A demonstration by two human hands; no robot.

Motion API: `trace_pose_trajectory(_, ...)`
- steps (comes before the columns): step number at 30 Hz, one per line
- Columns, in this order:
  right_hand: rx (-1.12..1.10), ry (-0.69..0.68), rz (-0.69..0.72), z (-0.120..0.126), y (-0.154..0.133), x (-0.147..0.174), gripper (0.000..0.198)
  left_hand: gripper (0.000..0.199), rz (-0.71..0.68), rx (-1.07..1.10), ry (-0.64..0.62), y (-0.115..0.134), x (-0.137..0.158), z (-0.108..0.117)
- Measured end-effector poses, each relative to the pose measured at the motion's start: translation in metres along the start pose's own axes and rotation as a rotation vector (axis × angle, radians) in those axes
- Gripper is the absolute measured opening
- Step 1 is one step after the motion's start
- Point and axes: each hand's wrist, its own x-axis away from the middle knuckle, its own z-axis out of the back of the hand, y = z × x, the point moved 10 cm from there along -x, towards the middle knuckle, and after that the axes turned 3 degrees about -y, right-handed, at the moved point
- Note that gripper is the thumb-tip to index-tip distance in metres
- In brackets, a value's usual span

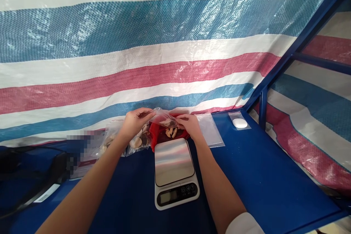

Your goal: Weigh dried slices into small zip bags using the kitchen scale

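Plastic bag (162, 115), clear, crinkled, hand-held

Two bare arms reach forward: the left forearm (95, 175) slants inward, the right forearm (215, 173) emerges from a white cloth sleeve (243, 224). The bare left hand (136, 120) and bare right hand (189, 123) face each other, fingers bent in pinching grips.

On the front panel of the scale (176, 175), three round buttons (188, 188) stand in a row: a power sign, the letter M, and what looks like a T. The small print beneath them is too tiny to read, the display (168, 197) is illegible, and the white label (46, 193) at left is blurred.
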Motion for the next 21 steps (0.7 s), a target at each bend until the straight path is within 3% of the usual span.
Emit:
trace_pose_trajectory(4,0.012,0.035,-0.012,0.004,0.000,0.000,0.016,0.036,0.035,-0.019,0.014,-0.008,0.003,0.005)
trace_pose_trajectory(13,-0.035,-0.073,-0.070,-0.012,0.004,0.002,0.019,0.036,-0.086,-0.067,-0.011,0.023,-0.003,0.000)
trace_pose_trajectory(21,0.080,-0.014,-0.030,-0.006,0.000,0.001,0.015,0.036,-0.040,-0.035,0.055,0.012,-0.001,0.009)
